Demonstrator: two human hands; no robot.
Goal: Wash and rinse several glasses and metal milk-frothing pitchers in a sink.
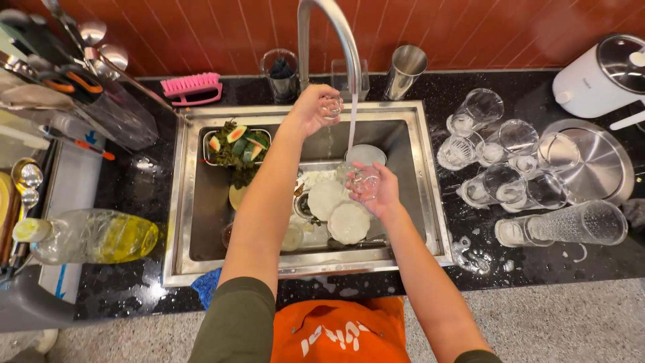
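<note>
Two small clear glasses are held over the steel sink (420, 175), one in each hand. The left hand (310, 107) is raised near the base of the tap (336, 33), its grip closed around a small glass (330, 105) at the fingertips. The right hand (377, 191) is held lower, above the middle of the sink, its grip closed around a second glass (361, 180). A thin stream of water (351, 124) is seen falling from the tap between the two hands, just beside the second glass. White plates (348, 222) are stacked in the basin below the right hand, and a tray of green scraps (235, 146) is set at the basin's left rear. Washed glasses (500, 158) are laid on the black bench (134, 195) to the right of the sink, with soap foam around them. A pink brush (193, 86) is lying behind the sink at left.
</note>
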